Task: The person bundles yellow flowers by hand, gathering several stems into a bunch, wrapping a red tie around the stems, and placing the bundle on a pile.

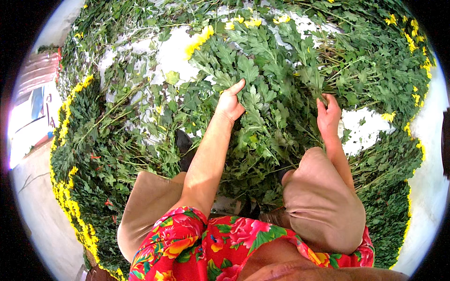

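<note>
My left hand (230,103) is wrapped around a bunch of chrysanthemum stems (246,70), its thumb lying along the leaves. Yellow flower heads (198,42) top the bunch at its far end; the fingers are hidden under the foliage. To the right, my right hand (329,114) pinches a single leafy chrysanthemum stem (311,75) between thumb and fingers. That stem points away from me, beside the bunch. Loose cut greenery (256,175) covers the ground between my knees.
Dense rows of chrysanthemums with yellow heads (66,196) curve along the left, and more yellow heads (411,40) edge the right. White patches of ground (365,130) show through scattered leaves. My dark shoe (184,144) stands among the stems. Pale paving (45,203) lies beyond at left.
</note>
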`<action>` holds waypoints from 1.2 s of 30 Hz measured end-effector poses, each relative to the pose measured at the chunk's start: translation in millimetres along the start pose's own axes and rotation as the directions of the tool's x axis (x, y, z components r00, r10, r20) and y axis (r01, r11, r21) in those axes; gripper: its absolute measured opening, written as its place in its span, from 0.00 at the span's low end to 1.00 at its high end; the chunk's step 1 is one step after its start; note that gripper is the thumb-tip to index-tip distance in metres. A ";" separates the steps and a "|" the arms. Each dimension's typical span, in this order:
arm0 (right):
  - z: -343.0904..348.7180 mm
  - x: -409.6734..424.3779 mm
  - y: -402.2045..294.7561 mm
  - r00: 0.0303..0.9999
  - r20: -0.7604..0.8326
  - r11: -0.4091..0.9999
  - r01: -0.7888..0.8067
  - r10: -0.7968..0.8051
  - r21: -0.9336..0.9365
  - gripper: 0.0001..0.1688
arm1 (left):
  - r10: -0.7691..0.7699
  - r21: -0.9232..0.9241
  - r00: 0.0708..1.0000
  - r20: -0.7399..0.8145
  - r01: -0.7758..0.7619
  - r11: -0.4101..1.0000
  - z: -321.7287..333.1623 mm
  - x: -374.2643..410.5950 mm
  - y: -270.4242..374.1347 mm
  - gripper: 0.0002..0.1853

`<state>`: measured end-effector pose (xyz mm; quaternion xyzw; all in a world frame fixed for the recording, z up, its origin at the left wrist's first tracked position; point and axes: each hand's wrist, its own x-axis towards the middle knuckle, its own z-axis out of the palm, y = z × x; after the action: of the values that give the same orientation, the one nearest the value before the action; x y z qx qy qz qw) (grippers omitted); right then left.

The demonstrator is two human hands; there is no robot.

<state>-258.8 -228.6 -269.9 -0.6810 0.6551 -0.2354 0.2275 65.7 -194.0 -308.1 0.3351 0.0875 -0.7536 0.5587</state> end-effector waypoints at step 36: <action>38.6 -61.4 -69.5 0.628 0.657 0.427 -0.773 0.417 0.469 0.21 | -0.032 -0.100 0.991 0.130 0.045 0.994 10.4 -7.5 -9.3 0.29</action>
<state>-182.3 -164.5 -258.6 -0.2789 0.6381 -0.2090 0.6866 54.2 -190.0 -298.0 0.2553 0.0964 -0.7787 0.5650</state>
